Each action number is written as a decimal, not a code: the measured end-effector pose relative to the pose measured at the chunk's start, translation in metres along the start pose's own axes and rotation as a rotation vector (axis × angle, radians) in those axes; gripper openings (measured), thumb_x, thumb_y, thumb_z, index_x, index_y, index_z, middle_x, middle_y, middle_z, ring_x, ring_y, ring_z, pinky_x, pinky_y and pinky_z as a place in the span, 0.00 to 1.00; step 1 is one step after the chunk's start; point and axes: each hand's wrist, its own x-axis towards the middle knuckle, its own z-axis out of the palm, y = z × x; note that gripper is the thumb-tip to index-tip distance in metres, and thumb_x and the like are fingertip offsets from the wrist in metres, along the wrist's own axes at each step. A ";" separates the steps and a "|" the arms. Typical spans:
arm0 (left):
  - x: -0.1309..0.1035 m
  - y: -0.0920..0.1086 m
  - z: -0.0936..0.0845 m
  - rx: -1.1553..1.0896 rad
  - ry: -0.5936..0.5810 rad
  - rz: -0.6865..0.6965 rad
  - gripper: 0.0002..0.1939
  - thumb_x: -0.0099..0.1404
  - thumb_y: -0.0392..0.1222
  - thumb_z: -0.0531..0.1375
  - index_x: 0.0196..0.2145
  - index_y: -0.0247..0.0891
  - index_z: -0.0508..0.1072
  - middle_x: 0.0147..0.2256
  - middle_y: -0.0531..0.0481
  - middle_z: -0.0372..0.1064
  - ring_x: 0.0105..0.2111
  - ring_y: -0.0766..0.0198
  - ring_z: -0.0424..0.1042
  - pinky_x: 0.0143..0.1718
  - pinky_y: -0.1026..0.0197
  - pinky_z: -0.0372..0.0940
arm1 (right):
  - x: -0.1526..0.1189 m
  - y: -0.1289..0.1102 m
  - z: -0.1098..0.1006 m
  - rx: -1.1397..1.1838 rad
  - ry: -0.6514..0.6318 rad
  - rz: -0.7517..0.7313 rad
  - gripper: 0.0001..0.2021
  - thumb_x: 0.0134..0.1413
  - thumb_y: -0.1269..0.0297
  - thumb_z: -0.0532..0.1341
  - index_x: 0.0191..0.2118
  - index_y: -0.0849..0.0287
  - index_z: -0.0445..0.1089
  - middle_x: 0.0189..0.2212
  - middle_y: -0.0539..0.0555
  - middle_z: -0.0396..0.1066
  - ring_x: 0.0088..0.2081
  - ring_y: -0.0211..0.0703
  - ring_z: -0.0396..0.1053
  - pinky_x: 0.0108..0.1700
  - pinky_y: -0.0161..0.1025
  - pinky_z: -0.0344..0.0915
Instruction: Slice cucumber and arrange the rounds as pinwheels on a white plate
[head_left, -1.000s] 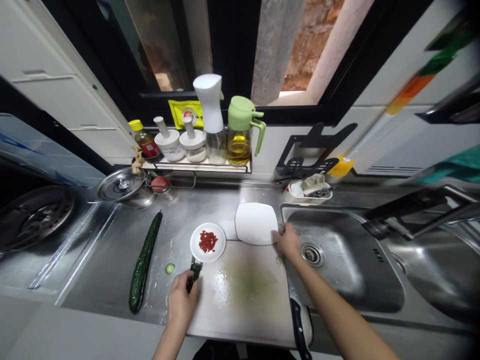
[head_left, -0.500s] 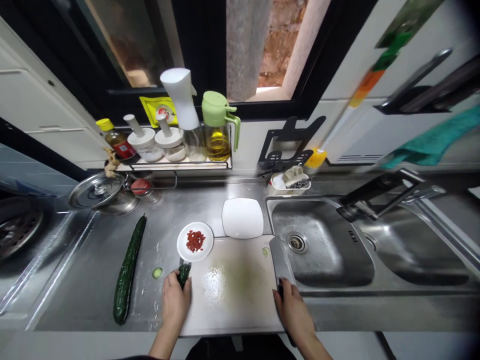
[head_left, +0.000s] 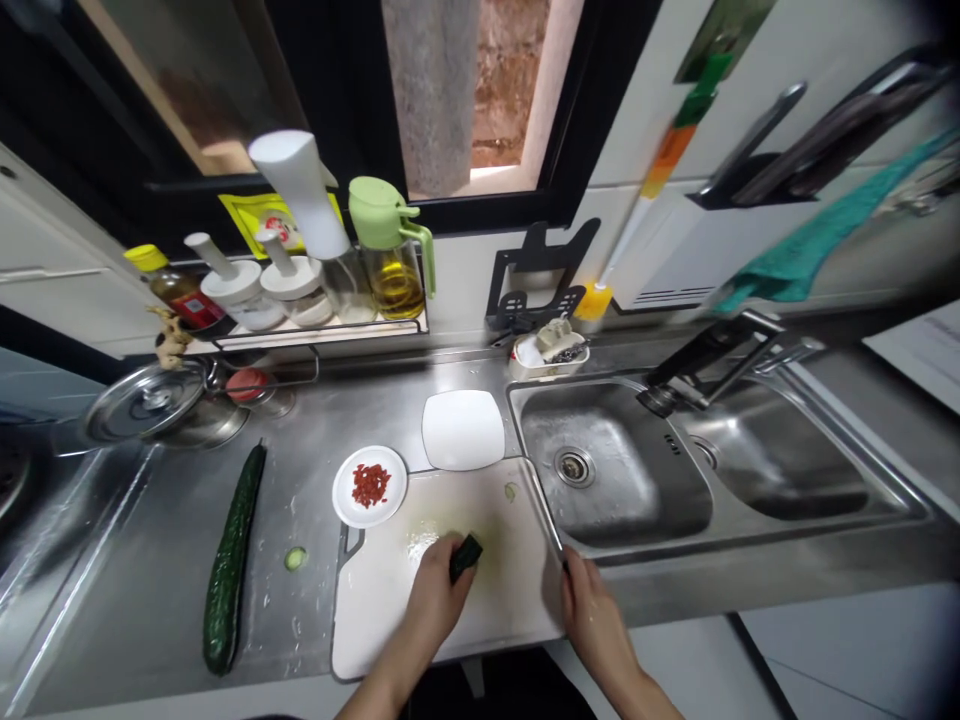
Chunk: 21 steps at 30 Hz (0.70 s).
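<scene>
As the cucumber piece (head_left: 465, 558) comes over the board (head_left: 375, 605), blade and piece draw near

While keeping its closed grip on the piece, the left hand (head_left: 437, 590) has moved in from the board's left edge to near its centre (clock origin; 12 is away from the body). Contact with the board: cannot tell. At 3–4 o'clock the right hand (head_left: 591, 605) grips the knife (head_left: 550, 512), whose blade, broad to view half a second ago, now shows almost edge-on along the board's right side. Reading: both hands are occupied, with piece and knife close enough to meet.

Counts, going outward:
- held cucumber piece: 1
- knife in hand: 1
- pale green scrap (head_left: 510, 491), 1–2 o'clock, on board: 1
- plates: 2, i.e. round plate (head_left: 345, 505) at 10–11 with red bits (head_left: 370, 484) (too many to count), and square plate (head_left: 463, 430) at 12
- cucumber slice (head_left: 295, 558), 9 o'clock, off the board: 1
- whole cucumber (head_left: 231, 570), farther out at 9: 1
- sink basins (head_left: 615, 500), toward 2–3: 2
- lidded jars (head_left: 296, 278), toward 10–11: 2
</scene>
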 end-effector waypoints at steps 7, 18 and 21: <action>0.000 -0.009 0.014 0.154 0.074 0.092 0.16 0.61 0.37 0.53 0.46 0.38 0.70 0.38 0.43 0.69 0.39 0.56 0.69 0.42 0.53 0.66 | 0.001 -0.041 -0.012 0.107 -0.408 0.000 0.19 0.58 0.73 0.44 0.52 0.61 0.61 0.44 0.61 0.69 0.46 0.44 0.67 0.50 0.41 0.62; 0.002 -0.018 0.018 0.209 0.099 0.160 0.18 0.65 0.39 0.51 0.52 0.39 0.66 0.49 0.41 0.65 0.50 0.56 0.66 0.51 0.49 0.64 | 0.017 -0.063 -0.009 -0.078 -0.613 0.054 0.17 0.59 0.72 0.48 0.52 0.59 0.62 0.43 0.60 0.68 0.40 0.46 0.71 0.39 0.38 0.64; 0.003 -0.019 0.021 0.229 0.108 0.165 0.17 0.65 0.39 0.52 0.51 0.39 0.67 0.48 0.41 0.66 0.50 0.56 0.66 0.51 0.49 0.64 | 0.024 -0.066 -0.001 -0.152 -0.634 0.091 0.15 0.58 0.70 0.51 0.50 0.58 0.64 0.42 0.59 0.69 0.37 0.46 0.72 0.33 0.36 0.63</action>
